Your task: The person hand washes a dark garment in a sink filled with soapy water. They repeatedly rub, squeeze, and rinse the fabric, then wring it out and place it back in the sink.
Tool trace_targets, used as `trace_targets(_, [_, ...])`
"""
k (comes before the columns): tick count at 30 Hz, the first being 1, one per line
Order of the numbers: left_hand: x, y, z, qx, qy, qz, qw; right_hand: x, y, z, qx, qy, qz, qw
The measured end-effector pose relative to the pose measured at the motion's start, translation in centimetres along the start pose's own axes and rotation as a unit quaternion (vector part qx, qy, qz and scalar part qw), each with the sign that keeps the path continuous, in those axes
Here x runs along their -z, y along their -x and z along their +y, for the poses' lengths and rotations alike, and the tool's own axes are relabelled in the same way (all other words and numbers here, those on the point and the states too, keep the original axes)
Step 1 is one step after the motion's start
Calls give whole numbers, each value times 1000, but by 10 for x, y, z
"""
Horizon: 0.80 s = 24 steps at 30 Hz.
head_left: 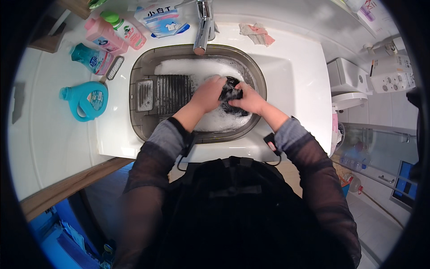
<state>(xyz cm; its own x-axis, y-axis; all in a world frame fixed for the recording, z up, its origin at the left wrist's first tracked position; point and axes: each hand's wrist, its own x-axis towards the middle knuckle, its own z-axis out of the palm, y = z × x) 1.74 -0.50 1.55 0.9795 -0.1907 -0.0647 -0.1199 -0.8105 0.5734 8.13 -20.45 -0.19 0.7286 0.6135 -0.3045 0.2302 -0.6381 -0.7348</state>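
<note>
A dark wet cloth (231, 95) is bunched between both my hands over a grey wash basin (256, 71) full of white suds. My left hand (208, 92) grips the cloth from the left. My right hand (248, 99) grips it from the right, fingers pressed into it. A ribbed washboard (172, 93) lies inside the basin just left of my hands. Part of the cloth trails down into the foam under my right hand.
A chrome tap (203, 28) hangs over the basin's far rim. On the white counter at left stand a teal jug (86, 100), a teal bottle (92, 58), pink bottles (107, 35), a brush (114, 68) and a pouch (162, 20). A rag (256, 33) lies behind; a toilet (347, 83) at right.
</note>
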Motion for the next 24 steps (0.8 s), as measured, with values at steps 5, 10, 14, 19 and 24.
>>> trace_targets(5, [2,56,14,30,-121,-105,987,7,56,-13,148,232,-108,955])
trace_targets(10, [-20,53,23,80,-179,-169,966,-17,41,-38,84,374,-252,889])
trace_targets(14, [-33,26,5,44,-244,-166,954,-15,17,-34,59,372,-294,879])
trace_targets(19, [-48,7,-19,18,-255,-143,956,-14,-2,-17,53,363,-298,881])
trace_targets(24, [-48,-32,-32,127,-168,-212,954,-8,-21,1,48,284,-241,927])
